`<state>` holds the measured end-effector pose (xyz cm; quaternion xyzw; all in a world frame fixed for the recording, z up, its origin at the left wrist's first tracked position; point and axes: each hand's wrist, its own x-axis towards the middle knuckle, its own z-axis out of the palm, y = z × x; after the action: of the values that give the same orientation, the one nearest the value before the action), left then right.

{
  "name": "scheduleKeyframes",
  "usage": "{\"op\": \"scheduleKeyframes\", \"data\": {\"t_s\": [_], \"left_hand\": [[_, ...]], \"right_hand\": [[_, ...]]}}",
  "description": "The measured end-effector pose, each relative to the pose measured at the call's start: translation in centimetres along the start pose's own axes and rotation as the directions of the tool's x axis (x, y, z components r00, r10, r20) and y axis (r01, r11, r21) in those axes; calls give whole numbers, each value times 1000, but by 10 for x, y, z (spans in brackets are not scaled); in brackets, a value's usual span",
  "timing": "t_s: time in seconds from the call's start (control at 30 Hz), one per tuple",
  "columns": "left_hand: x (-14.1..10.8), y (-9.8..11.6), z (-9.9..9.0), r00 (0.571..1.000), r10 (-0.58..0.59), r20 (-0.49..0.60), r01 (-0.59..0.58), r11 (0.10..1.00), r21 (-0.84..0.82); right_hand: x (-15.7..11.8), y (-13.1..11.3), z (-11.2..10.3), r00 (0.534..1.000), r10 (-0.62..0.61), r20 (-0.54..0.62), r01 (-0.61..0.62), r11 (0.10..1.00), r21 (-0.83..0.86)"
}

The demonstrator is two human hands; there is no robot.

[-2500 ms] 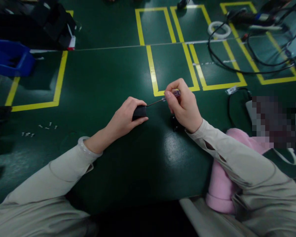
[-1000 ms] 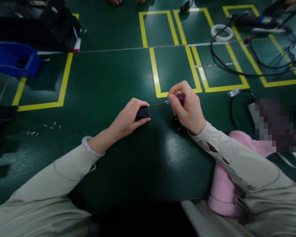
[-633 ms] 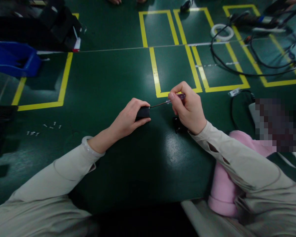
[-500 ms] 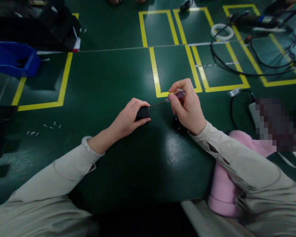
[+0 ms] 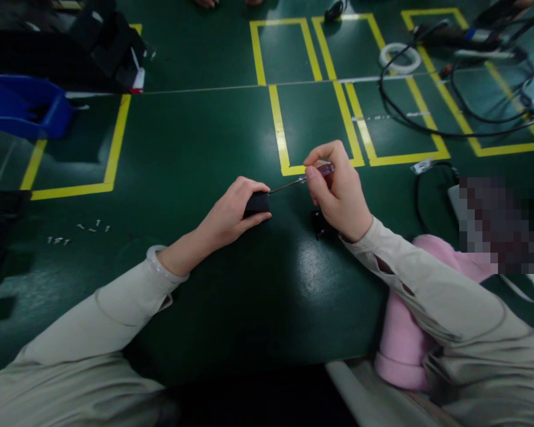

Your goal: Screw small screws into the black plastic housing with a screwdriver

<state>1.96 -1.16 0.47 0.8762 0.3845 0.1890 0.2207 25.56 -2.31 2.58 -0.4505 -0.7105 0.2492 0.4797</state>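
Observation:
My left hand (image 5: 231, 212) grips a small black block-shaped part (image 5: 257, 204) on the green table, thumb along its near side and fingers along its far side. A screwdriver (image 5: 324, 170) with a translucent purplish handle is pinched in my right hand (image 5: 338, 193). Its thin shaft slants down to the left, and the tip meets the right end of the black part near the top corner. Just left of my right wrist lies another small black piece (image 5: 319, 224), partly covered by the hand. Several small screws (image 5: 92, 226) are scattered on the table at the left.
A blue bin (image 5: 24, 107) stands at the far left beside stacked black parts (image 5: 111, 53). Yellow tape (image 5: 279, 127) outlines areas on the table. At the right are a tape roll (image 5: 399, 58), a corded tool (image 5: 460, 37), looping black cables and a pink cloth item (image 5: 403, 338).
Almost nothing differs. Both hands keep their places, with the screwdriver tip still at the black part's end; the view has shifted very slightly.

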Motion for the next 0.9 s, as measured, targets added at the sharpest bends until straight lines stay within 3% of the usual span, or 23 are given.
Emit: {"op": "scheduleKeyframes", "data": {"t_s": [0.9], "left_hand": [[0, -3, 1, 999, 41, -18, -40, 999, 17]], "right_hand": [[1, -2, -2, 1000, -8, 28, 8, 1000, -24]]}}
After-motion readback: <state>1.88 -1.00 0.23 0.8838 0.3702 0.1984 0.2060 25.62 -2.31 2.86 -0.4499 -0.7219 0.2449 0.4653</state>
